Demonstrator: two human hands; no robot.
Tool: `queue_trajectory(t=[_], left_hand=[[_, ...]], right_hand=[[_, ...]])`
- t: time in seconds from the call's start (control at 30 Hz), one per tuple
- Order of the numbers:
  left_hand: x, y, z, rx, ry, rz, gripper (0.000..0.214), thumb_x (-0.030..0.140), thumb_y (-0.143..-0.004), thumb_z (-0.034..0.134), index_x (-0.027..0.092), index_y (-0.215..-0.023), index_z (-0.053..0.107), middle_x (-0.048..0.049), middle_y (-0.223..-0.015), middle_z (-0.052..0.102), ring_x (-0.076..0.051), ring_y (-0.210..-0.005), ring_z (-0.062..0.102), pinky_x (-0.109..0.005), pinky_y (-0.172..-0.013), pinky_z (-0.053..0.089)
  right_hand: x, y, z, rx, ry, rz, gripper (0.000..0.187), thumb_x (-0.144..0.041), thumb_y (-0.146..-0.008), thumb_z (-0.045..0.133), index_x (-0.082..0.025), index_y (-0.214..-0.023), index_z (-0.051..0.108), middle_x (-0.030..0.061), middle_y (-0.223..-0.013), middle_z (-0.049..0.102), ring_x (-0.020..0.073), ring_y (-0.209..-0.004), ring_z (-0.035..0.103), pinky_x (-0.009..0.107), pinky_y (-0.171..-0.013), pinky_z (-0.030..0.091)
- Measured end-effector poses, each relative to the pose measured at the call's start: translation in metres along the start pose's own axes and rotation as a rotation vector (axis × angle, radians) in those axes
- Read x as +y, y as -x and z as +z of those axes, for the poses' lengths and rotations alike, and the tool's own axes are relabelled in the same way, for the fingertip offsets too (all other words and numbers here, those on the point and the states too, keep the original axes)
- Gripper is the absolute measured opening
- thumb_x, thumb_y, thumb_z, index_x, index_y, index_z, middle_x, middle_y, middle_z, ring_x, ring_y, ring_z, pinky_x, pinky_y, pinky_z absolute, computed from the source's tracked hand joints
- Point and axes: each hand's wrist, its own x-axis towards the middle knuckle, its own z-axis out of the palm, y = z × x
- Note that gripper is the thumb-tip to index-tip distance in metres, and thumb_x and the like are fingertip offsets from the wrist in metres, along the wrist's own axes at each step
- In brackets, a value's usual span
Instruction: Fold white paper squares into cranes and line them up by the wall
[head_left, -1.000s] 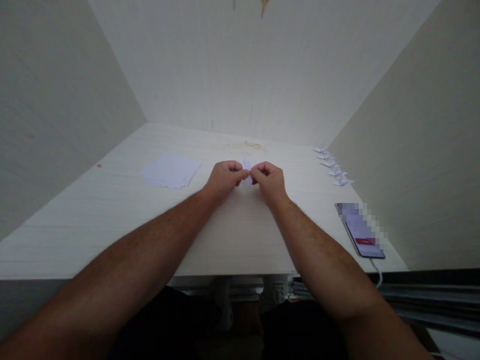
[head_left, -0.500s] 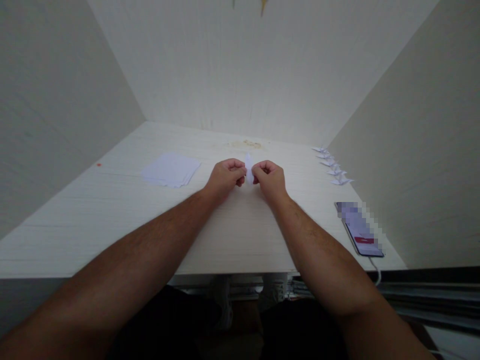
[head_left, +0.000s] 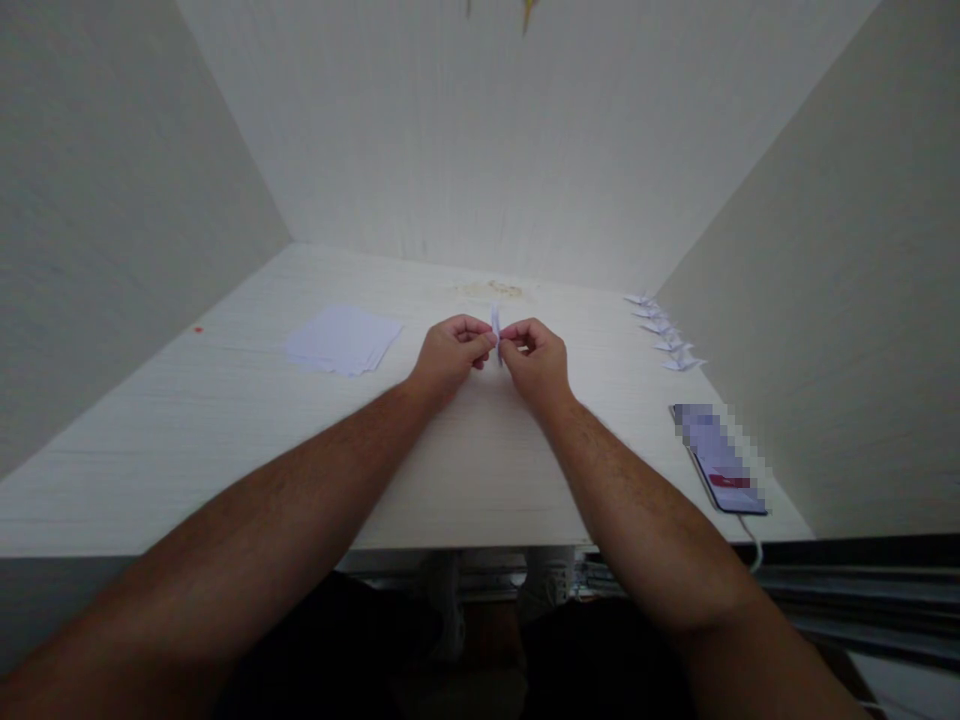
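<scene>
Looks like a fold being worked with both hands. Left hand (head_left: 456,350) has the small folded paper (head_left: 495,318) pinched between thumb and finger, right hand (head_left: 534,352) pinches it from the other side, so the paper sits upright right between the fingertips. Paper stack's (head_left: 345,338) off left of the grip, paper birds (head_left: 679,361) well off to the right. I'd say the next move calls for light, even fingertip pressure; can't make out the creases though.
</scene>
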Motion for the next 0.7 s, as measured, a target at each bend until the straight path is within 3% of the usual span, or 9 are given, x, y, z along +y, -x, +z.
queue_trajectory(t=[0.43, 0.7], left_hand=[[0.0074, 0.0015, -0.0014, 0.052, -0.041, 0.009, 0.017, 0.026, -0.063, 0.079, 0.014, -0.069, 0.070, -0.0002, -0.056, 0.061, -0.009, -0.049, 0.050, -0.024, -0.051, 0.039], [0.0035, 0.0006, -0.0024, 0.025, -0.043, 0.017, 0.016, 0.028, -0.067, 0.077, 0.014, -0.072, 0.073, -0.0014, -0.057, 0.062, -0.010, -0.051, 0.052, -0.025, -0.052, 0.041]], right_hand=[[-0.0001, 0.0011, -0.0015, -0.055, -0.044, 0.050, 0.021, -0.038, -0.075, 0.076, -0.020, -0.084, 0.070, 0.0038, -0.084, 0.076, 0.0150, -0.069, 0.070, 0.031, -0.069, 0.057], [0.0007, -0.0010, -0.0014, -0.013, -0.039, 0.060, 0.016, -0.034, -0.074, 0.076, -0.020, -0.080, 0.071, 0.0035, -0.081, 0.076, 0.0151, -0.069, 0.069, 0.032, -0.071, 0.057]])
